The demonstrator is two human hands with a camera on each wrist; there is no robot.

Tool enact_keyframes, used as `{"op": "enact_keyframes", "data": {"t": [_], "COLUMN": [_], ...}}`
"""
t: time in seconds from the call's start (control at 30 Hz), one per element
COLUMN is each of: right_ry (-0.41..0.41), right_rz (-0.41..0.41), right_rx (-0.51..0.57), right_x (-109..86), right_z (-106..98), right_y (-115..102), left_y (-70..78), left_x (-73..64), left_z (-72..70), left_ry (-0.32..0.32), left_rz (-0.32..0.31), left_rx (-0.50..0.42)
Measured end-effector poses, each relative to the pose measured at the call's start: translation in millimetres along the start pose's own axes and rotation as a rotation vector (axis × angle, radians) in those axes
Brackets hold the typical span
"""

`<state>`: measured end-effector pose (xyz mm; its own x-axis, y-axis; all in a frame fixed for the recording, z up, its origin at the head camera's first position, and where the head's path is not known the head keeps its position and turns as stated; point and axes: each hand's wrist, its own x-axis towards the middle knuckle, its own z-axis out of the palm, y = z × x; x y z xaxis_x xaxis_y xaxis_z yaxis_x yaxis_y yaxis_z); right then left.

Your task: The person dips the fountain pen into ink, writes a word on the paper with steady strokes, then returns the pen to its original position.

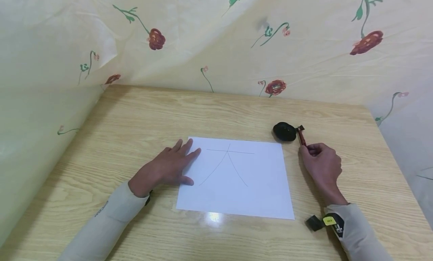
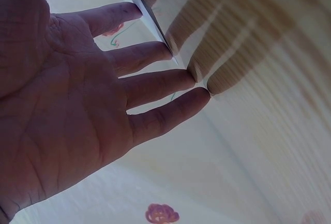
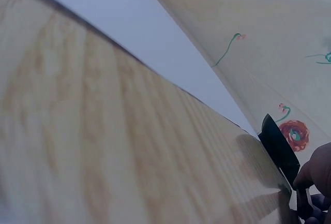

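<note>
A white sheet of paper [image 1: 236, 193] lies on the wooden table, with thin dark lines drawn on it: one crosswise stroke and two legs spreading downward. Across its left edge rests my left hand [image 1: 172, 165], fingers straight and spread; the left wrist view shows the palm [image 2: 77, 100] with fingertips at the tabletop. To the right of the paper, my right hand [image 1: 323, 165] pinches a slim reddish-brown stick [image 1: 302, 138] with a dark end, like a brush. That dark end is right beside a black oval dish [image 1: 284, 132], near the paper's upper right corner.
The wooden table [image 1: 142, 110] reaches back to a cream cloth [image 1: 189, 39] with printed red flowers, which also hangs along the left and right sides. A small black block [image 1: 314, 223] shows beside the right wrist strap [image 1: 335, 223].
</note>
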<state>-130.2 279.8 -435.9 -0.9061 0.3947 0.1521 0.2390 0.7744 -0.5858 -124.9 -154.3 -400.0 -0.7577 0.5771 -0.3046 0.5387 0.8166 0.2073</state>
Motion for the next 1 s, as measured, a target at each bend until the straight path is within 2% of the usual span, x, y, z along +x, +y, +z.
{"op": "enact_keyframes", "data": {"t": [0.63, 0.87, 1.0], "right_ry": [-0.002, -0.009, 0.023], "right_rz": [0.030, 0.045, 0.009], "right_rx": [0.026, 0.026, 0.034], "right_x": [1.4, 0.5, -2.7], "right_z": [2.4, 1.2, 0.8], "right_y": [1.9, 0.4, -4.7], "left_y": [-0.1, -0.3, -1.0], "left_x": [0.7, 1.7, 1.8], "left_z": [-1.0, -0.1, 0.1], "left_ry": [-0.013, -0.023, -0.023], "left_rz": [-0.016, -0.023, -0.026], "left_rx": [-0.006, -0.040, -0.040]}}
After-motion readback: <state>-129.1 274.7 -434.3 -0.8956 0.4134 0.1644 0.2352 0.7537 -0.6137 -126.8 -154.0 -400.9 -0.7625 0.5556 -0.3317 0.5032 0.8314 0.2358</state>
